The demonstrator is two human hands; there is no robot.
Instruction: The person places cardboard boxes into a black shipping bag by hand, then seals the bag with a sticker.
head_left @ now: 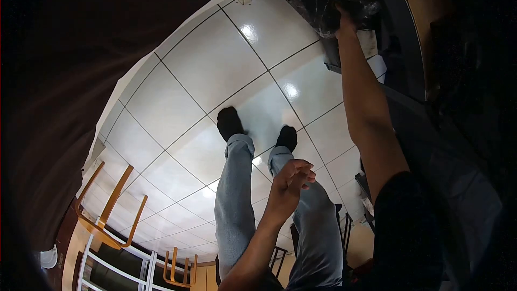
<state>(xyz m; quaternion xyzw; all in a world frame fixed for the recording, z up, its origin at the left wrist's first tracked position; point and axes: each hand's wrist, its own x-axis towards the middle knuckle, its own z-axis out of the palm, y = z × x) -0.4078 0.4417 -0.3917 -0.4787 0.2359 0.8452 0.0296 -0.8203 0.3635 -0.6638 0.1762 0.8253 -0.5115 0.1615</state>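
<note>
My right arm reaches far forward to the upper right, where my right hand (346, 20) grips a dark, shiny plastic bag (309, 0). Shadow and the bag's folds hide most of those fingers. Over my thigh, in jeans (318, 221), hovers my left hand (292, 180), its fingers loosely curled and somewhat apart, with nothing visible in them. What the bag contains cannot be made out.
White floor tiles (204, 59) reflect the lights under my dark-socked feet. A dark cloth (59, 91) hangs along the left. Upturned wooden stool legs (113, 199) and a white metal frame (116, 269) stand lower left. Dark furniture with a wooden edge (420, 27) borders the right.
</note>
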